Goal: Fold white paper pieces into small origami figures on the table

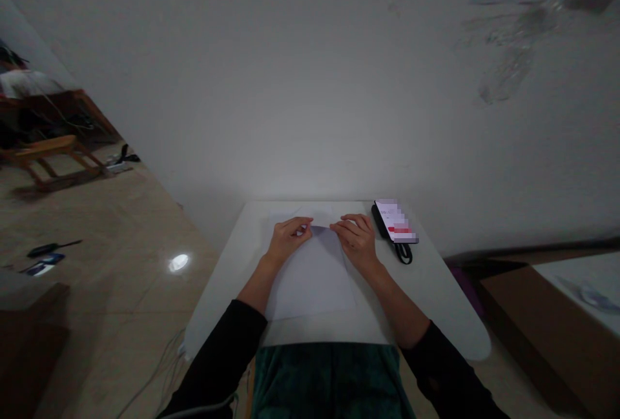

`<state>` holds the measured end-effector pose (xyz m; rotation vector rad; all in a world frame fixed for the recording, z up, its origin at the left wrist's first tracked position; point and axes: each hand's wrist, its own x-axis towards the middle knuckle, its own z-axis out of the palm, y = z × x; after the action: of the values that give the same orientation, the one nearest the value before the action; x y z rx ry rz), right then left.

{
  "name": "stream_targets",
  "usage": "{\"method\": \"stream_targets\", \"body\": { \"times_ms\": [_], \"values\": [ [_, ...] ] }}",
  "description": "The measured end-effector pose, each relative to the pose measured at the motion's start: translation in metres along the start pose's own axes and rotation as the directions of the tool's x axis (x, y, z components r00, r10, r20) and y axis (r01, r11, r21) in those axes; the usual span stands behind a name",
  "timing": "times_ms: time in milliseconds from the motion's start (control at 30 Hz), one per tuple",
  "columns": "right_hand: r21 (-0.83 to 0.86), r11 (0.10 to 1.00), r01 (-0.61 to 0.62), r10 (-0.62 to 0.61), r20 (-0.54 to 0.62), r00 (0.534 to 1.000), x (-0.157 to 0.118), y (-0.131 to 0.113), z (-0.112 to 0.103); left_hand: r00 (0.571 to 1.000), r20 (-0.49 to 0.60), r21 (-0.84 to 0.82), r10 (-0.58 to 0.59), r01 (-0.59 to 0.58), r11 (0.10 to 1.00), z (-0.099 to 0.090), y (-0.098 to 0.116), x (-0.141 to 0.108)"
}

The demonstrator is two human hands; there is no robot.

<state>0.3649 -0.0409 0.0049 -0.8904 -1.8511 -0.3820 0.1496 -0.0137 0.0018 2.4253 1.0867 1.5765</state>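
Observation:
A white sheet of paper [312,283] lies on the white table [223,277] in front of me, its far edge raised and slightly curved. My left hand [289,237] pinches that far edge near its left end, thumb against fingers. At the right end of the same edge, my right hand [357,238] is closed on the paper between thumb and fingertips. The two hands are a short gap apart. Right of my right hand lies a phone [396,222] with its screen lit, a black strap or cord loop [403,253] beside it.
The table backs onto a grey-white wall [310,83]. A brown cardboard box [547,328] stands on the floor at the right. To the left are a wooden stool [53,148], a screwdriver-like tool [48,249] and loose cables [159,367] beside the table.

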Motion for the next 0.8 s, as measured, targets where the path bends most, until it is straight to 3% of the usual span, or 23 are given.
{"method": "stream_targets", "body": {
  "times_ms": [133,233,300,367,400,467,533,667,800],
  "values": [
    [-0.011,0.998,-0.068,0.067,-0.072,0.995,0.004,0.007,-0.008,0.99,-0.071,0.033,-0.119,0.122,0.992,-0.016,-0.02,0.001],
    [-0.034,0.987,-0.154,0.144,-0.216,0.966,0.006,0.016,-0.012,0.948,-0.194,0.094,-0.253,0.275,0.957,-0.037,-0.04,0.001],
    [-0.047,0.983,-0.179,0.161,-0.267,0.95,0.006,0.017,-0.012,0.905,-0.367,0.221,-0.215,0.309,0.925,-0.048,-0.045,0.002],
    [-0.046,0.989,-0.143,0.128,-0.23,0.965,0.005,0.013,-0.01,0.909,-0.415,0.373,-0.045,0.215,0.903,-0.051,-0.037,0.005],
    [-0.037,0.993,-0.111,0.102,-0.192,0.976,0.005,0.01,-0.009,0.937,-0.344,0.43,0.055,0.105,0.897,-0.049,-0.03,0.007],
    [-0.016,0.998,-0.061,0.059,-0.115,0.992,0.004,0.003,-0.008,0.977,-0.065,0.426,0.203,-0.157,0.891,-0.037,-0.012,0.01],
    [-0.011,0.999,-0.044,0.043,-0.071,0.997,0.004,-0.002,-0.008,0.931,0.196,0.31,0.308,-0.357,0.881,-0.019,0.003,0.012],
    [-0.134,0.988,-0.077,0.066,-0.082,0.994,0.004,-0.009,-0.006,0.894,0.291,0.233,0.341,-0.411,0.881,0.007,0.013,0.012],
    [-0.183,0.982,-0.052,0.047,-0.028,0.998,0.003,-0.02,0.004,0.896,0.314,0.25,0.312,-0.396,0.884,0.012,0.016,0.01]
  ]
}}
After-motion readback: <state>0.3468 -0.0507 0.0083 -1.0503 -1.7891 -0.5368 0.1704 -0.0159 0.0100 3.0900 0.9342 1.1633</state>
